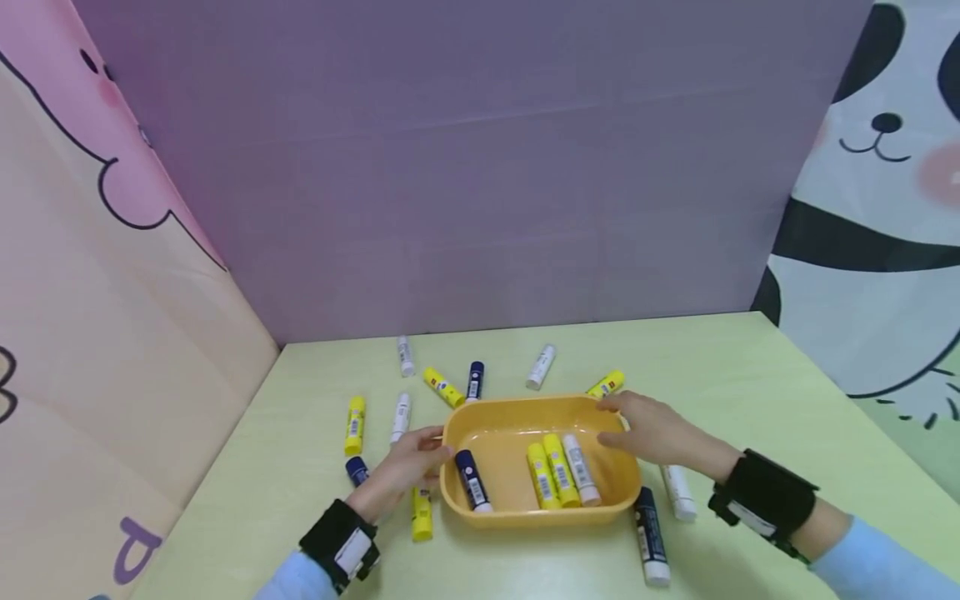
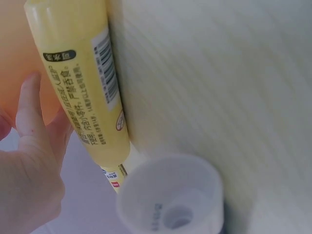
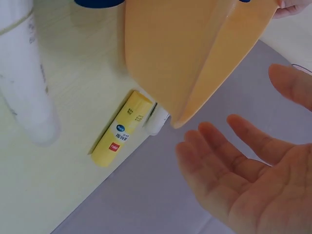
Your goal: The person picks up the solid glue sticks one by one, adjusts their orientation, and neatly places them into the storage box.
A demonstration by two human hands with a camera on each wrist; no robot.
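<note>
A shallow orange plastic tray (image 1: 495,521) sits in front of me on the table. Inside lie a navy glue stick (image 1: 472,481) at the left, two yellow glue sticks (image 1: 561,471) and a white one (image 1: 582,471) side by side. At the left end my left hand (image 1: 405,467) grips the rim, thumb on top and fingers against the outer wall (image 2: 48,92). My right hand (image 1: 652,429) is at the right end; the right wrist view shows its fingers (image 3: 234,161) spread and slightly bent, apart from the tray's corner.
Loose glue sticks surround the tray: a yellow one (image 1: 355,425) and a navy one (image 1: 357,471) to the left, white (image 1: 541,367) and yellow (image 1: 606,383) ones behind, navy (image 1: 651,537) and white (image 1: 678,492) ones to the right. A purple panel (image 1: 480,183) stands behind the table.
</note>
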